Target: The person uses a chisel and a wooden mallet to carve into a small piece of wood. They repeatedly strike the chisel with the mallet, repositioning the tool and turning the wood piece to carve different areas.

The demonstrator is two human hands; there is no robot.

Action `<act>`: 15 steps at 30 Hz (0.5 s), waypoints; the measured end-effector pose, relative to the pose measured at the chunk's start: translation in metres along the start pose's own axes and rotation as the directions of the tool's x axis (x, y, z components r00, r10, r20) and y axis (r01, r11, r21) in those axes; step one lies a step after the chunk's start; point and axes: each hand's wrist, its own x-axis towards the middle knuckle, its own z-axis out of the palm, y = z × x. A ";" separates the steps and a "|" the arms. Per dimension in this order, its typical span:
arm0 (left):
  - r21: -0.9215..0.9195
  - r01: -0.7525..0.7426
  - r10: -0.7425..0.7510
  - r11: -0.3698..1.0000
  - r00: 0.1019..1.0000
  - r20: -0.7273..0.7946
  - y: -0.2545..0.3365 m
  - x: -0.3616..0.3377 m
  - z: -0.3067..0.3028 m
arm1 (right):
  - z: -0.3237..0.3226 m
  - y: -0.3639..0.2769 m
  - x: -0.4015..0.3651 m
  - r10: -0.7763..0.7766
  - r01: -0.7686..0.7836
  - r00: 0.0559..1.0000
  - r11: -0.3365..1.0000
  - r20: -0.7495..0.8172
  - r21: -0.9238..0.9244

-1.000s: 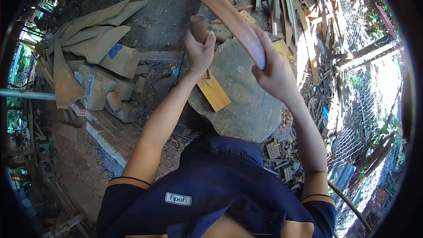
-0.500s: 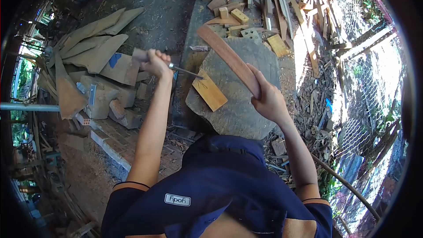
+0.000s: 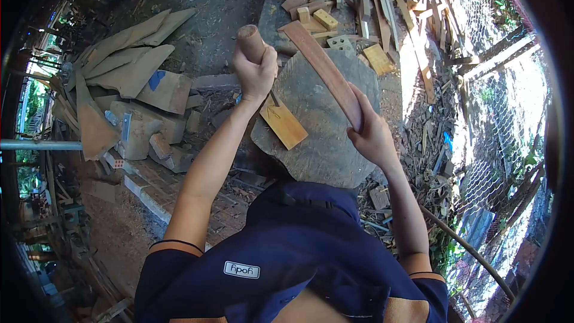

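Observation:
My left hand point(image 3: 257, 76) is wrapped round the wooden handle of a chisel point(image 3: 251, 43). The handle stands nearly upright, and the steel blade slants down to the upper end of a small yellowish wood block point(image 3: 288, 128), where thin dark marks show. That block lies flat on a broad, worn chopping stump point(image 3: 338, 149). In my right hand point(image 3: 373, 139) is the lower end of a long, flat reddish-brown wooden strip point(image 3: 323, 70), raised over the stump with its far end pointing up and left.
Small offcuts and drilled blocks point(image 3: 326, 20) lie beyond the stump, with long wood strips point(image 3: 379, 12) behind. Large wood slabs point(image 3: 137, 72) are piled at the left. Wire mesh fencing point(image 3: 487, 143) runs along the right, above shavings and scraps.
My left hand has moved right and tipped the chisel from a low slant to nearly upright over the block. The strip in my right hand has shifted slightly right.

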 end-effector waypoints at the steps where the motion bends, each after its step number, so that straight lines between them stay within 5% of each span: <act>1: 0.009 0.004 -0.004 1.000 1.000 -0.003 -0.001 -0.001 -0.002 | 0.002 0.001 0.000 0.009 -0.009 1.000 1.000 0.003 -0.009; 15: 0.062 0.018 -0.015 0.998 0.999 -0.037 -0.010 0.002 0.000 | 0.008 0.001 0.002 -0.017 0.018 1.000 0.999 0.009 -0.033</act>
